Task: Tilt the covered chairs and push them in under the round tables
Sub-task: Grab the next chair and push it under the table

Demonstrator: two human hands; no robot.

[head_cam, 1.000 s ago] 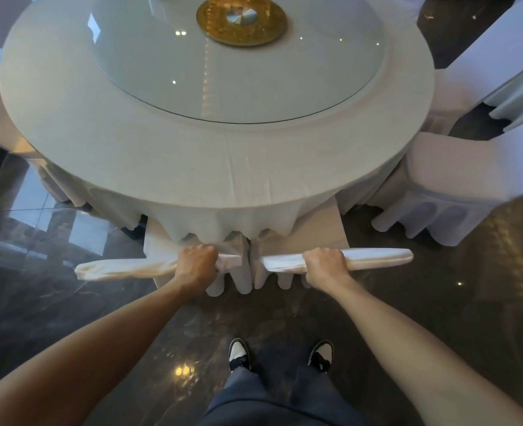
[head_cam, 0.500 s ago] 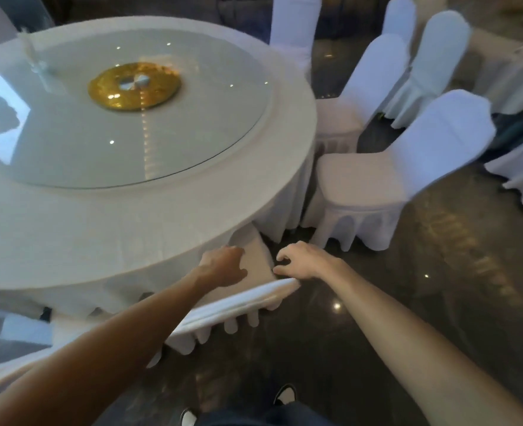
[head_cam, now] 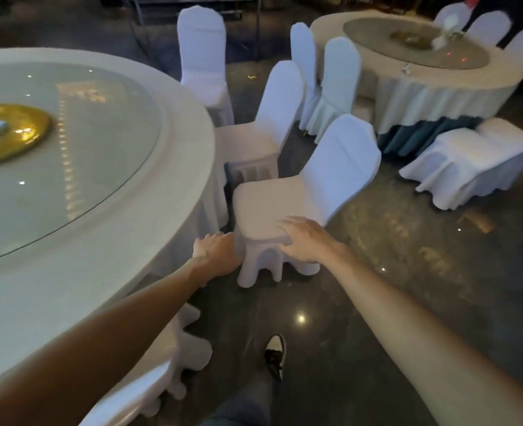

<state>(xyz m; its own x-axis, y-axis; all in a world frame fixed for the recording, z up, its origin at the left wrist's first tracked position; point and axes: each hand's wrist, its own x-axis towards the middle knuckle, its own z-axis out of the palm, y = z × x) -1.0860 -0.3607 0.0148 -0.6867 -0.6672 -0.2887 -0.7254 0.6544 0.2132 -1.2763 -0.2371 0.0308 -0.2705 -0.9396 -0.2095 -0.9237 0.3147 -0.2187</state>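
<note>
White-clothed round table (head_cam: 106, 272): fills the left, its edge just beside the chair.
Covered chair (head_cam: 300, 192): upright, seat toward the person, back leaning away to the right.
Right hand (head_cam: 307, 241): nearer, fingers spread over the seat's front edge, not clenched.
Left hand (head_cam: 215, 252): at the seat's left corner; cannot tell its grip.

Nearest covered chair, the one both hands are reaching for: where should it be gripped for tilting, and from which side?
Probably at the top of the nearest covered chair, where the backrest narrows to a rounded edge. Come from behind, the side away from the round table. The right hand now lies open on the seat corner, the left hand beside it.
</note>
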